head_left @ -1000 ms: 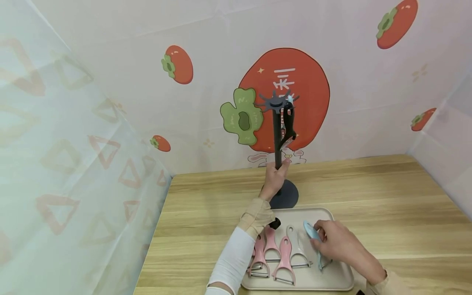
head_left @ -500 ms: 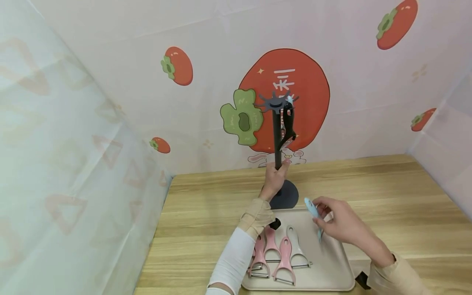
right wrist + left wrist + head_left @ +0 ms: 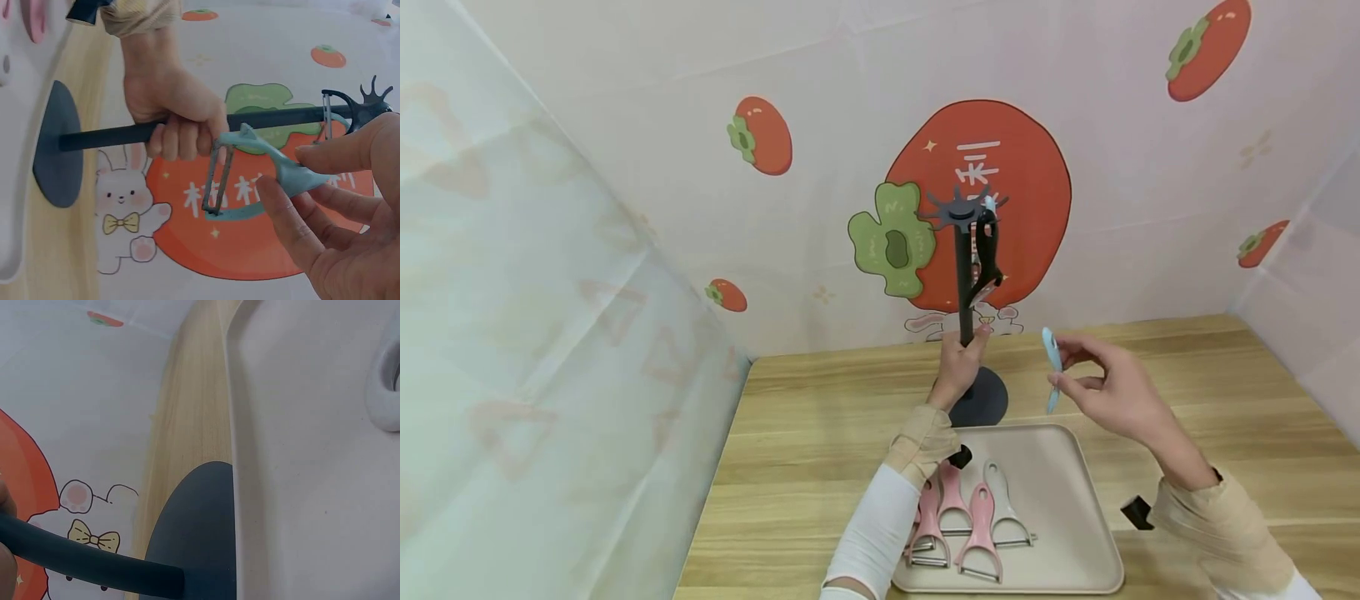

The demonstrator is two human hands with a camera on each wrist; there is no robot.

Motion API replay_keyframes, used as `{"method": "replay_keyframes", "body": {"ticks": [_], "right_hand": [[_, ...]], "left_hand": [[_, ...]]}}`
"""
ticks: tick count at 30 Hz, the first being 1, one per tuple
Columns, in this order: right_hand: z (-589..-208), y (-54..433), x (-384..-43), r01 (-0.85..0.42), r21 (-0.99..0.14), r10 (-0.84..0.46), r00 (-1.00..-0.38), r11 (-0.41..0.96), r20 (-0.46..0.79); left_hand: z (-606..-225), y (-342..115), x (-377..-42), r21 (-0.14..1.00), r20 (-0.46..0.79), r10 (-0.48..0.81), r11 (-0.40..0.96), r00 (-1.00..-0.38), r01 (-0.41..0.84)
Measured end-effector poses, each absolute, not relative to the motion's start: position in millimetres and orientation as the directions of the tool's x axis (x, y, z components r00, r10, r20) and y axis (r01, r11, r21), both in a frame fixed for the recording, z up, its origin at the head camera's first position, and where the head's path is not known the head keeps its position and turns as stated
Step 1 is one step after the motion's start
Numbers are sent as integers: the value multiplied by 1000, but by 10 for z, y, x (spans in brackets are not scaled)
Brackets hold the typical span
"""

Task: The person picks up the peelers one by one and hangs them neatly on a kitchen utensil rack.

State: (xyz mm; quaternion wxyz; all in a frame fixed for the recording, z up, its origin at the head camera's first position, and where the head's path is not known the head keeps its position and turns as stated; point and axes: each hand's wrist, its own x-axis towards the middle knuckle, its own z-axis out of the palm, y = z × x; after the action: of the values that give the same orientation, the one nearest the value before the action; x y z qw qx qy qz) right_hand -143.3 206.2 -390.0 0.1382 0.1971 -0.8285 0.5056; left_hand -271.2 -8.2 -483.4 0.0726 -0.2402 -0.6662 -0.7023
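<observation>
My left hand (image 3: 958, 365) grips the black pole (image 3: 964, 283) of an upright stand low down, just over its round base (image 3: 988, 400). In the right wrist view its fingers curl round the pole. My right hand (image 3: 1108, 387) pinches a light blue peeler (image 3: 294, 175) by the handle between thumb and fingers, above the table and right of the stand. The peeler's blade end points away from the hand. At the stand's top is a hook ring (image 3: 961, 210) with several prongs. From it hangs a black peeler (image 3: 987, 254), with a light blue one partly hidden behind it.
In front of the stand lies a beige tray (image 3: 1067, 533) close to its base. It holds several pink peelers (image 3: 979, 521) and a grey-white peeler (image 3: 997, 492), partly covered by my left arm. A printed fabric wall (image 3: 820, 208) stands behind the wooden table (image 3: 797, 450).
My right hand has lifted the light blue peeler out of the tray and carried it up and forward, to beside the stand. The left hand stays on the pole.
</observation>
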Motion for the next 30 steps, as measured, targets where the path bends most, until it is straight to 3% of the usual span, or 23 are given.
{"method": "replay_keyframes", "body": {"ticks": [9, 30], "right_hand": [[-3645, 2074, -1607, -550, -776, -126, -832, 307, 540], [-3231, 2038, -1943, -540, -797, -124, -840, 271, 528]], "left_hand": [[-4829, -77, -2715, 897, 441, 216, -94, -871, 432], [-4838, -89, -2680, 911, 410, 218, -59, -885, 408]]}}
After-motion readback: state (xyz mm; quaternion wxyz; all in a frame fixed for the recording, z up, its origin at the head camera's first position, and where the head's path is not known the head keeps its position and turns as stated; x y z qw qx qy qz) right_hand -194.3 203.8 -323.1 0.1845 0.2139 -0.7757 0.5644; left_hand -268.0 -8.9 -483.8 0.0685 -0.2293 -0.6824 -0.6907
